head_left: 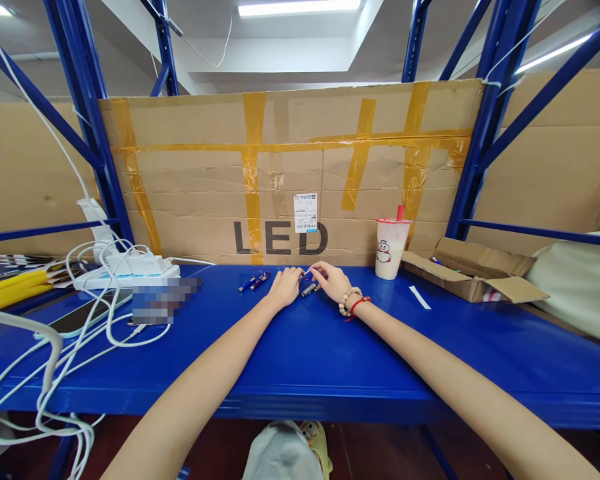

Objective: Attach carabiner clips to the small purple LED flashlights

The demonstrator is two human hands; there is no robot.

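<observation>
My left hand [286, 288] and my right hand [331, 280] meet over the far middle of the blue shelf, fingers closed. Between their fingertips is a small blue pen [307, 274], mostly covered by the fingers. Just below it, a silver-grey pen-like piece [309, 290] lies on the shelf. Left of my left hand, dark blue pens [254, 281] rest side by side. Round my right wrist are a pale bead bracelet [347, 301] and a red cord [359, 305].
A lidded drink cup [391, 250] with a red straw stands right, beside an open cardboard box [473, 270]. A white strip [420, 297] lies near it. Left are a power strip [130, 275], a phone [87, 315] and tangled white cables. Taped cardboard [205, 180] backs the shelf [360, 373].
</observation>
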